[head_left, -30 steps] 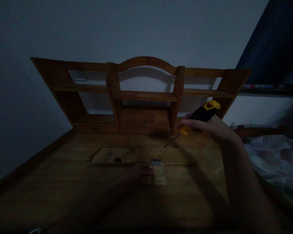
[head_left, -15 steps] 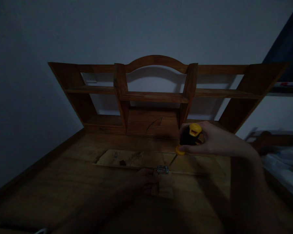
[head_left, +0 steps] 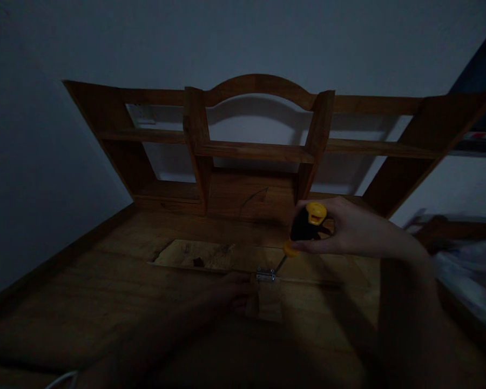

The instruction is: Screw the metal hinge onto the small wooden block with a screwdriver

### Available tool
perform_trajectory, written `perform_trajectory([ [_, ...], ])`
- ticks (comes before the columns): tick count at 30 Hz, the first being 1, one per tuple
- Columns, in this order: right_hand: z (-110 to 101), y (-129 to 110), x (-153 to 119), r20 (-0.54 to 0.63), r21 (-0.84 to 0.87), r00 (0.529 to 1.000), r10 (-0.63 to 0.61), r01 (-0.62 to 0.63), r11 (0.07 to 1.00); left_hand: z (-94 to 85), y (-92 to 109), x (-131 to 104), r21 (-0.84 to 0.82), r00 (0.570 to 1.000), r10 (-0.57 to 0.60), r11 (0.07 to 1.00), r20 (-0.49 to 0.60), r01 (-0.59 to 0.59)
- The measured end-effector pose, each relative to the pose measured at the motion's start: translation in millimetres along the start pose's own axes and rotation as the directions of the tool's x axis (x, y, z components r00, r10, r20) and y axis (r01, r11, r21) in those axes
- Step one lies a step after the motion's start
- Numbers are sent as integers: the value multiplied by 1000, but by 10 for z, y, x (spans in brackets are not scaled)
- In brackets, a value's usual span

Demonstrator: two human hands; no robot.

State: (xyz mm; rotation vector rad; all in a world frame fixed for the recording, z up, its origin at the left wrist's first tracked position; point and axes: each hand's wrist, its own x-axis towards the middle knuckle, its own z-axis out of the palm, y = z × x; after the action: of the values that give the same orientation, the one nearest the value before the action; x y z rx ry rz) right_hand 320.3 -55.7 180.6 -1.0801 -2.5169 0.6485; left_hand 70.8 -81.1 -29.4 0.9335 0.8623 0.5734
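Note:
A screwdriver (head_left: 306,226) with a black and yellow handle is gripped in my right hand (head_left: 340,227). Its shaft slants down to the left, and the tip meets the right end of a small metal hinge (head_left: 264,274). Under the hinge lies a pale, small wooden block (head_left: 269,305) on the desktop. My left hand (head_left: 237,292) rests low at the left side of the block, fingers curled against it close to the hinge. Deep shadow hides part of those fingers.
Behind the hands, a wooden shelf unit (head_left: 253,150) stands on the wooden desktop (head_left: 117,286) against the wall. A long shallow recess (head_left: 218,254) with rough, pale wood and a dark spot runs across the desktop. A whitish plastic bag (head_left: 465,275) lies at the right.
The screwdriver tip has come down and left onto the hinge's right end; it was slightly apart before. My left hand stays by the block. The view has shifted slightly.

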Motion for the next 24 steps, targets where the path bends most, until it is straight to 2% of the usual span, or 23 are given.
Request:
perform_trajectory([
  [5,32,11,13,5,4,1000,2,-2,1000,16,18,-8,20,999,10,1000,37,-11],
  [9,47,20,29,-8,10,1000,2,-2,1000,13,-5,-1,25,999,40,999,15,-40],
  [16,39,21,32,4,29,1000,-14,14,999,-8,-12,9,4,999,6,1000,47,-6],
  [24,64,3,56,-5,-24,1000,-28,28,999,4,-15,9,-40,999,4,999,42,-2],
])
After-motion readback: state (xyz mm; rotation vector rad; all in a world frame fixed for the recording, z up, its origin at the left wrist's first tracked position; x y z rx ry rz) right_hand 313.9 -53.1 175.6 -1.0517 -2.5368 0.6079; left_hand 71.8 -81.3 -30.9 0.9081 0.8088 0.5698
